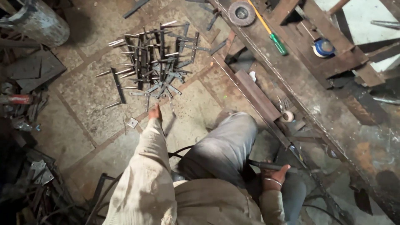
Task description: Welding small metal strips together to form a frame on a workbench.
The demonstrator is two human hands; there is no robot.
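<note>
My left hand (155, 111) stretches out in a beige sleeve to the near edge of a pile of short metal strips and pointed rods (156, 62) on the stone floor. The hand is small in view and its fingers cannot be made out. A small square metal plate (132, 122) lies just left of it. My right hand (275, 173), a bangle on its wrist, is closed around a dark tool handle (266, 166) beside my grey-trousered knee (227, 143). The handle points right toward a long rusty metal frame (266, 108).
On the frame lie a green-handled screwdriver (278, 43), a grinding disc (241, 13), a blue tape roll (323, 47) and a small pale roll (287, 116). A grey drum (37, 21) stands top left. Scrap metal (29, 83) lines the left side. Cables (179, 152) run by my legs.
</note>
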